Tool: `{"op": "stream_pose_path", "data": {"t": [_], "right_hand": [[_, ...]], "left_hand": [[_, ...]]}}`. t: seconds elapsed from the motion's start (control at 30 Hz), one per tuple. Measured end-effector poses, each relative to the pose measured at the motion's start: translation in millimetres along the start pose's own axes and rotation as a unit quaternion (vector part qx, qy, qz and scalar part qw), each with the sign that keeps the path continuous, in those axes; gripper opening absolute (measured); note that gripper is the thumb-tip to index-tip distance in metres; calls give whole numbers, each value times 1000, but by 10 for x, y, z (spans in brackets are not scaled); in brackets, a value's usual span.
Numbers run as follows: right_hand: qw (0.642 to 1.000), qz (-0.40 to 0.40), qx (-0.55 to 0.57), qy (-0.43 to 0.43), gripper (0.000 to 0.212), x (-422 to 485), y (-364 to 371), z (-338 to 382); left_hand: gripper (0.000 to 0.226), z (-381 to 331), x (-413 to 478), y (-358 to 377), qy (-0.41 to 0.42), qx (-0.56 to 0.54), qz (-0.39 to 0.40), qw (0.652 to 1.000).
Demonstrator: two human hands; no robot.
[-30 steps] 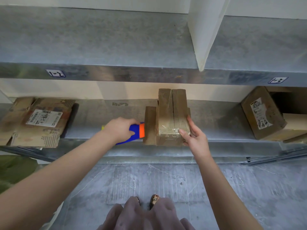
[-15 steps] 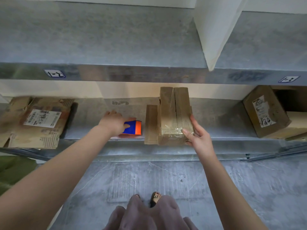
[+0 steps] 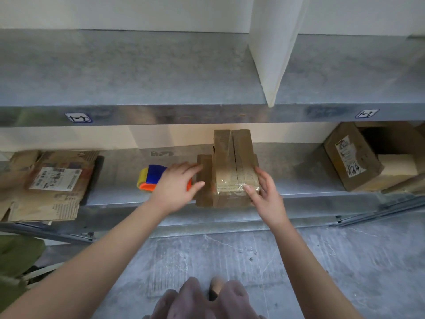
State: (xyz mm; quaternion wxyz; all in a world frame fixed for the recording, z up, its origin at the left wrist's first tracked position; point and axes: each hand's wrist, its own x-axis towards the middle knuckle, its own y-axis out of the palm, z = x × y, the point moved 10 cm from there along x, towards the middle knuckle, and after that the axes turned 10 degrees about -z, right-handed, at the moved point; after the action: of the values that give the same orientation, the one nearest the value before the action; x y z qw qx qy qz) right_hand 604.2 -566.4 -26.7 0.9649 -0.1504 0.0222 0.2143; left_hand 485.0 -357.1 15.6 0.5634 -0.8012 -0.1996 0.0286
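A taped cardboard box sits at the front edge of the lower metal shelf, with a loose side flap on its left. My right hand rests against the box's right front corner, thumb on the taped top and fingers along the side. My left hand reaches toward the flap with straight fingers, fingertips touching it. A blue, orange and yellow tape dispenser lies on the shelf just left of that hand, partly hidden by it.
A flattened, torn carton with a label lies on the shelf's left end. An open cardboard box stands at the right. The upper shelf has a white divider. Concrete floor and my knees are below.
My left hand has let go of the tape dispenser, leaving it on the shelf, and moved right to the box's side flap. My right hand stays on the box.
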Motion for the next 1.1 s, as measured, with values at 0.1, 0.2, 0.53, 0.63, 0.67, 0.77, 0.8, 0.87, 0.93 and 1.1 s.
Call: {"op": "stream_pose_path", "data": {"t": [0.1, 0.2, 0.53, 0.63, 0.67, 0.77, 0.8, 0.87, 0.93, 1.1], "right_hand": [[999, -8, -31, -26, 60, -39, -29, 70], [998, -4, -54, -43, 55, -80, -71, 144], [996, 11, -59, -69, 39, -154, -88, 163], [999, 38, -30, -13, 59, -152, -51, 72], [998, 47, -34, 7, 62, -170, -11, 40], [996, 56, -53, 33, 65, -217, 80, -72], [996, 56, -54, 35, 67, -214, 76, -87], [997, 61, -30, 40, 73, -174, 42, -113], [998, 54, -1, 31, 78, -113, -21, -71], [1000, 17, 21, 9, 75, -76, -41, 59]], "left_hand": [[66, -451, -103, 16, 37, -10, -4, 999], [59, -745, -180, 83, 75, -14, -29, 997], [69, -811, -382, 526, -31, -193, 78, 978], [81, -776, -376, 534, -117, -304, 74, 943], [84, -756, -358, 548, -155, -350, 66, 922], [86, -695, -307, 639, -224, -435, 52, 871], [84, -688, -303, 670, -228, -435, 54, 870], [78, -674, -296, 682, -221, -417, 49, 880], [68, -598, -265, 592, -212, -379, 8, 901], [63, -502, -167, 422, -185, -321, -64, 927]]}}
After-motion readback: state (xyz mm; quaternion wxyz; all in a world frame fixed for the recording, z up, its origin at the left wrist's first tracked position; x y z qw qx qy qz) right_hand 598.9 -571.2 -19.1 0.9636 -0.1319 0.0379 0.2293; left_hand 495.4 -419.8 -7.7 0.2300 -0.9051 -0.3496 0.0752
